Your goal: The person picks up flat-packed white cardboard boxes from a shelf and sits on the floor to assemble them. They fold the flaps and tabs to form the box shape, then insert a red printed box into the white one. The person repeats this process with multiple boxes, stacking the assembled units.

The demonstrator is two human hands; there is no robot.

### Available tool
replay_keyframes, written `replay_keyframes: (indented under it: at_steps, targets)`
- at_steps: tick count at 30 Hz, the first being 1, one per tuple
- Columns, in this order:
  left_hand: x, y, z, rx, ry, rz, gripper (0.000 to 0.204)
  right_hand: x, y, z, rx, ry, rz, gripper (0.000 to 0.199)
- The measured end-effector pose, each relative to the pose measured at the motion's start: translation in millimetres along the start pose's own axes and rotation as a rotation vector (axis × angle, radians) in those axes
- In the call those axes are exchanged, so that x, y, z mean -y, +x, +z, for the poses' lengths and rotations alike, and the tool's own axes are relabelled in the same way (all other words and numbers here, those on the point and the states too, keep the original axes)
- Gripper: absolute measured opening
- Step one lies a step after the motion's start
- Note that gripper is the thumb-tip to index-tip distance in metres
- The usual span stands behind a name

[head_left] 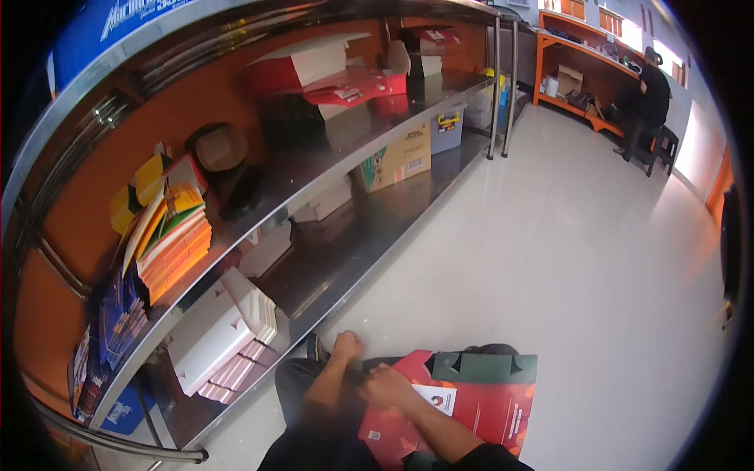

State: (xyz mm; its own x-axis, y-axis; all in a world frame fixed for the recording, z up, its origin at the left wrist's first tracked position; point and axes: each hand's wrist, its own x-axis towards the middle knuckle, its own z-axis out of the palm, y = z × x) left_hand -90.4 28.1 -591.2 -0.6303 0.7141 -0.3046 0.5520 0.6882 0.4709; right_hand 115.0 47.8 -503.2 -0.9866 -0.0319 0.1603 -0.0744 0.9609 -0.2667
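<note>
A red and dark green printed flat cardboard carton (479,392) lies across my lap, with cut flaps at its far edge. My right hand (386,386) is over its left part, fingers curled in and slightly blurred; what they hold, if anything, is hidden. Further left and forward, my left hand (348,345) is closed like a fist above my knee, apart from the carton's edge, and nothing shows in it. A white label with a small picture (434,399) is on the carton, partly behind my right forearm.
Along my left stands a metal shelf rack (377,275). It bears orange-edged folded cartons (177,243), white boxes (224,337), blue packets (122,322), a brown box (397,157) and a grey bin (448,129). Far right, a person (653,90) sits at an orange bench (542,67).
</note>
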Motion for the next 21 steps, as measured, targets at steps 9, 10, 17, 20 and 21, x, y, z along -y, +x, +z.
replay_keyframes:
  at_steps: [9, 10, 17, 20, 21]
  targets:
    - [19.1, -1.9, 25.5, -0.149, 0.274, 0.051, 0.036, 0.3, 2.1, -1.4, -0.192, 0.288, 0.042, 0.03]
    - [10.4, -12.5, 21.2, -0.265, 0.371, 0.068, 0.041, -1.0, 2.7, -3.0, -0.266, 0.353, 0.025, 0.027]
    - [-68.5, -89.8, -24.1, 0.65, -0.76, 0.172, 0.076, -24.4, -22.9, -53.3, -0.846, 1.186, 0.423, 0.014]
    - [-60.5, -132.1, -42.6, 0.529, -0.684, 0.253, 0.063, -31.8, -48.4, -110.1, -0.938, 0.97, 0.562, 0.016]
    - [-26.8, -129.0, -22.3, 0.469, -0.824, 0.305, 0.056, -31.2, -61.4, -128.2, -0.933, 0.913, 0.569, 0.016]
